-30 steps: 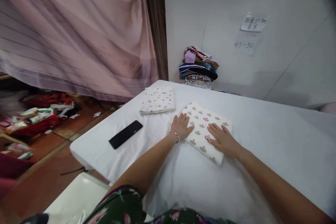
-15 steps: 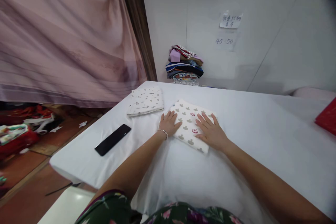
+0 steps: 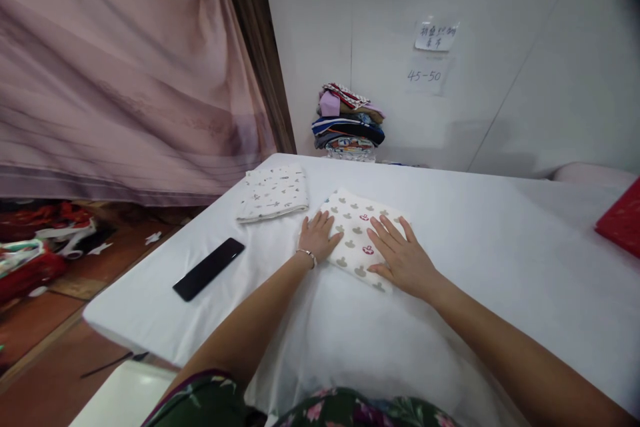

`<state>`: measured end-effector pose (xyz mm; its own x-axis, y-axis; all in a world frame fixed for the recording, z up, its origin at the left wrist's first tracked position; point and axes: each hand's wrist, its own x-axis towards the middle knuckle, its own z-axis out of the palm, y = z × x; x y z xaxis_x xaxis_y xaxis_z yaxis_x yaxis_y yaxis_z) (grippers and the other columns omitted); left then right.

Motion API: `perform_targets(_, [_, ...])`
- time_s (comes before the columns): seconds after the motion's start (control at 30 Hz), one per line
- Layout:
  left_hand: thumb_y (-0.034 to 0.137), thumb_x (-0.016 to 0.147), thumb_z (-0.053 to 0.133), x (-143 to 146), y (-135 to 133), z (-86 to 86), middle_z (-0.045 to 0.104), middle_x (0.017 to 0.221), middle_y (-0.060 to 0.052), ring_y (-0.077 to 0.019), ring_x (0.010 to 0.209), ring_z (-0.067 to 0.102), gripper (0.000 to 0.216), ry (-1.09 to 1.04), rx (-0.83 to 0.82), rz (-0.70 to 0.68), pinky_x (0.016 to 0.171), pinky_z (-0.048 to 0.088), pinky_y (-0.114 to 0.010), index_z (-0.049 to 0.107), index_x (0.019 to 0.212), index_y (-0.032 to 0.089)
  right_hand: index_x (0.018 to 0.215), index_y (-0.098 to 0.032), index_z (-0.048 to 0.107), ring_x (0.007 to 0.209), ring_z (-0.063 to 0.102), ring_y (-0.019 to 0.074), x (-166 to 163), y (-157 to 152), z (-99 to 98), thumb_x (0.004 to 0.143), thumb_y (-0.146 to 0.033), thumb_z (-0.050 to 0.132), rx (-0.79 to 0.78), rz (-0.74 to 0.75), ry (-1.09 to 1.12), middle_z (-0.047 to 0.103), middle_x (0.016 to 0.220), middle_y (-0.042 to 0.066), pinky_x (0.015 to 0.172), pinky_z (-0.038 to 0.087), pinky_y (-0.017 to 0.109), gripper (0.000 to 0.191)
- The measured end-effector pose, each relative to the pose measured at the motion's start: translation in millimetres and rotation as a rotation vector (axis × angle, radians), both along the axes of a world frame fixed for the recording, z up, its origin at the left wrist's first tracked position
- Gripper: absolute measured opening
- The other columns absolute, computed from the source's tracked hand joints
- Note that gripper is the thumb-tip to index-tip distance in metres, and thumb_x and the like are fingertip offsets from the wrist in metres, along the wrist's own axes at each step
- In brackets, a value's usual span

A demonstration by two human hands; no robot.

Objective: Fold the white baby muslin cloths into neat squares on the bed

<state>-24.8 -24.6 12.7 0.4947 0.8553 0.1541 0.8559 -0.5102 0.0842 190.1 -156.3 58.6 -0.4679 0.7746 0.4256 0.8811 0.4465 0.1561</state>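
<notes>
Both hands are being laid flat, fingers spread and nothing gripped, on a folded cloth with a grey and red print (image 3: 361, 233) that is lying on the white-covered table (image 3: 500, 260), a little left of its middle. The left hand (image 3: 317, 236), a thin bracelet at its wrist, is being rested across the cloth's left edge, with the palm partly on the table cover; the right hand (image 3: 404, 260) is being pressed on the cloth's near right part.

For the flattening to be done well, even pressure would probably be best kept through the palms and the strokes drawn outward from the middle, so that the folded layers are not being dragged out of line and the near corner is not being rucked.

Just beyond the left hand, a second folded cloth with small dark marks (image 3: 273, 193) is lying close to the printed one but apart from it. A black phone (image 3: 209, 269) is lying near the table's left edge, well clear of both hands. To the right, open table cover is being left free as far as a red item (image 3: 620, 220) at the frame's edge. A stack of folded clothes (image 3: 347, 123) is standing by the wall behind, and a pink curtain (image 3: 125, 67) is hanging to the left.
</notes>
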Motion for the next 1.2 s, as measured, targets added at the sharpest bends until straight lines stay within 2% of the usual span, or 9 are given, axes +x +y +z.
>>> perform_targets(0.23, [0.055,0.087,0.028,0,0,0.1,0.03,0.144,-0.006,-0.0246,0.135,0.019,0.059,-0.033,0.005,-0.003,0.108,0.009,-0.049,0.039,0.133,0.021,0.143,-0.019,0.015,0.136,0.006,0.0264,0,5,-0.1,0.088,-0.054,0.034,-0.061,0.007,0.046,0.014,0.149,0.008,0.11,0.004,0.053,0.068])
perform_targets(0.43, [0.055,0.086,0.031,-1,-2,1.2,0.031,0.144,-0.006,-0.0246,0.134,0.02,0.058,-0.064,-0.014,-0.006,0.108,0.009,-0.05,0.041,0.132,0.021,0.14,-0.018,0.029,0.136,0.013,0.0251,4,10,-25.3,0.088,-0.06,0.023,-0.415,-0.063,0.132,0.025,0.146,0.01,0.109,0.009,0.048,0.067])
perform_targets(0.5, [0.054,0.086,0.032,0,-2,0.9,0.031,0.144,-0.007,-0.0245,0.134,0.02,0.057,-0.078,-0.019,-0.007,0.108,0.009,-0.05,0.041,0.132,0.02,0.139,-0.018,0.031,0.135,0.015,0.0256,5,11,-35.0,0.087,-0.062,0.023,-0.466,-0.079,0.142,0.026,0.145,0.01,0.109,0.007,0.049,0.068])
perform_targets(0.63, [0.053,0.086,0.036,0,0,4.9,0.031,0.144,-0.006,-0.0232,0.135,0.019,0.055,-0.133,-0.076,-0.008,0.109,0.007,-0.048,0.042,0.131,0.023,0.141,-0.02,0.026,0.136,0.012,0.0247,5,11,-40.4,0.087,-0.062,0.023,-0.453,-0.077,0.148,0.022,0.147,0.009,0.109,0.005,0.048,0.068])
perform_targets(0.8, [0.049,0.087,0.037,-11,10,16.1,0.029,0.145,-0.007,-0.0218,0.134,0.022,0.051,-0.35,-0.151,0.092,0.108,0.018,-0.043,0.043,0.13,0.021,0.14,-0.02,0.028,0.136,0.01,0.0248,17,13,-33.0,0.088,-0.058,0.029,-0.317,-0.115,0.152,0.018,0.148,0.008,0.11,0.003,0.048,0.065])
perform_targets(0.87, [0.048,0.086,0.041,-21,13,17.1,0.033,0.143,-0.009,-0.0223,0.132,0.026,0.052,-0.423,-0.13,0.152,0.107,0.022,-0.039,0.046,0.128,0.018,0.14,-0.02,0.029,0.136,0.009,0.0253,31,20,-32.3,0.088,-0.055,0.031,-0.259,-0.183,0.214,0.018,0.148,0.007,0.11,0.004,0.049,0.062])
perform_targets(0.97, [0.048,0.084,0.044,-34,12,14.7,0.044,0.136,-0.009,-0.0228,0.125,0.039,0.053,-0.48,-0.198,0.27,0.103,0.031,-0.033,0.048,0.127,0.017,0.14,-0.016,0.028,0.136,0.011,0.0266,58,37,-33.6,0.088,-0.052,0.033,-0.269,-0.37,0.424,0.02,0.148,0.009,0.109,0.014,0.048,0.064])
perform_targets(1.1, [0.051,0.083,0.04,-43,11,13.2,0.055,0.125,-0.01,-0.0247,0.113,0.051,0.055,-0.484,-0.355,0.427,0.093,0.039,-0.033,0.049,0.126,0.017,0.137,-0.014,0.034,0.128,0.033,0.0283,88,65,-32.2,0.083,-0.053,0.041,-0.542,-0.622,0.76,0.035,0.141,0.011,0.104,0.028,0.04,0.068])
perform_targets(1.2, [0.052,0.082,0.039,-43,16,15.4,0.061,0.115,-0.01,-0.0254,0.106,0.056,0.051,-0.451,-0.402,0.451,0.088,0.042,-0.033,0.055,0.119,0.019,0.128,-0.016,0.048,0.117,0.046,0.029,97,82,-26.4,0.075,-0.054,0.054,-0.691,-0.673,0.834,0.049,0.13,0.011,0.098,0.036,0.037,0.066])
